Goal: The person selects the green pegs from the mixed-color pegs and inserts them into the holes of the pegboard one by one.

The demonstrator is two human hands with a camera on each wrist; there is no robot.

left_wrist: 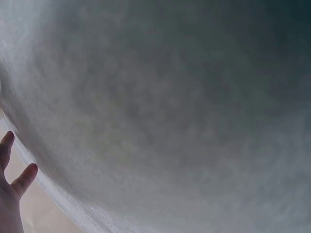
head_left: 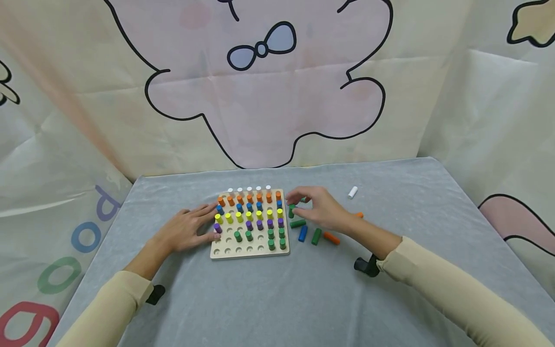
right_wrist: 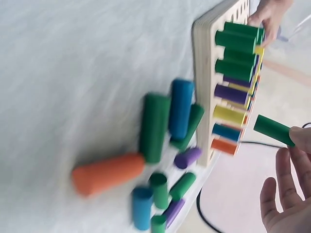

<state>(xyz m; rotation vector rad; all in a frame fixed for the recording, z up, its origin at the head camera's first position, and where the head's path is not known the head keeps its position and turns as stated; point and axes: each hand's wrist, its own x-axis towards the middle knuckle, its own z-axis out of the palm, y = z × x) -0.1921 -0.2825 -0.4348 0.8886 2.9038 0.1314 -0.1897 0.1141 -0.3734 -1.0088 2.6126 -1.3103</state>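
Observation:
A wooden pegboard [head_left: 249,256] lies on the cloth-covered table, with rows of white, orange, blue, yellow, purple and green pegs standing in it. Several holes in its front rows show bare. My left hand [head_left: 186,229] rests along the board's left edge, fingers extended, thumb by the purple peg [head_left: 218,228]; part of it shows at the edge of the left wrist view. Just past the board's right side, my right hand [head_left: 323,208] pinches a green peg [right_wrist: 274,130] between thumb and fingertips. That peg is held up off the table, tilted in the right wrist view.
Loose pegs lie right of the board, among them a blue peg [head_left: 302,233], a green peg [head_left: 316,236] and an orange peg [head_left: 332,238]. Farther back lies a white peg [head_left: 353,192]. A printed curtain [head_left: 277,111] hangs behind the table [head_left: 243,303].

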